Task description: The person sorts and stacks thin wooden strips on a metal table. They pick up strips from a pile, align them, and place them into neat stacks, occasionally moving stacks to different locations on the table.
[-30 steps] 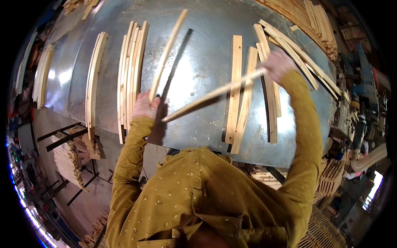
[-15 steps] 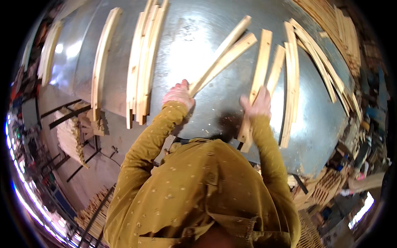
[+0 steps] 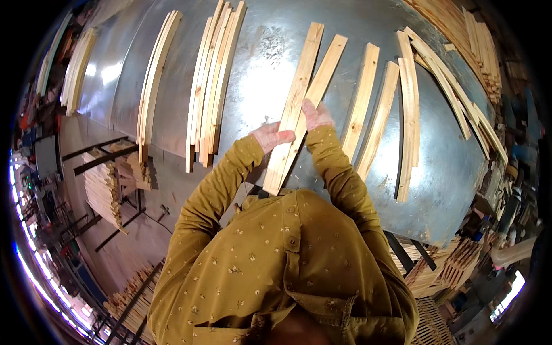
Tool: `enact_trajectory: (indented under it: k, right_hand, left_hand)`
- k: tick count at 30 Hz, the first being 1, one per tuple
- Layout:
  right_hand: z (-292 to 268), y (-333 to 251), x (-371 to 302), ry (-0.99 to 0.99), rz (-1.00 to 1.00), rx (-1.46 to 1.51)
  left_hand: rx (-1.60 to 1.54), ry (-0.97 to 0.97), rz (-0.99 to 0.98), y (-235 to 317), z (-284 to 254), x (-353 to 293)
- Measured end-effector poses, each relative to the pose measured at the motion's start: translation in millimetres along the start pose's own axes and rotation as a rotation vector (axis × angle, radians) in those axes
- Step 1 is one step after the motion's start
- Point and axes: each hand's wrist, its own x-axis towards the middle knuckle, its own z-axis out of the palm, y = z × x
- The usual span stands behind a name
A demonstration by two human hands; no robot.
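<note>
Two long pale wooden slats lie side by side in front of me, slanting away to the right, their near ends close to my body. My left hand (image 3: 272,137) grips the left slat (image 3: 301,80) at its left edge, thumb across the top face. Around the right slat (image 3: 329,64) my right hand (image 3: 318,117) is closed at its right edge; some of its fingers are hidden. The slats overlap toward the near end. Right of my right hand, two single slats (image 3: 362,95) rest apart from each other on the metal tabletop (image 3: 264,43).
Left of my hands lies a bundle of several slats (image 3: 215,86), then a smaller bundle (image 3: 158,80) and another (image 3: 79,72) farther left. More slats (image 3: 409,121) lie at the right, with crossed ones (image 3: 448,80) beyond. Stacked wood (image 3: 102,187) stands on a metal frame below left.
My right hand has left the slats at the right and moved left to the middle pair. Those two middle slats have swung more upright and come nearer; my left hand now has its thumb over one.
</note>
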Motion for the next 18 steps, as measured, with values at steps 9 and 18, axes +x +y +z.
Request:
enact_trajectory:
  k: [9, 18]
  right_hand:
    - [-46, 17, 26, 0.083, -0.086, 0.589]
    - [-40, 7, 10, -0.133, -0.045, 0.642]
  left_hand:
    - [-0.646, -0.128, 0.078, 7, -25, 20]
    - [-0.788, -0.415, 0.186, 17, 20, -19]
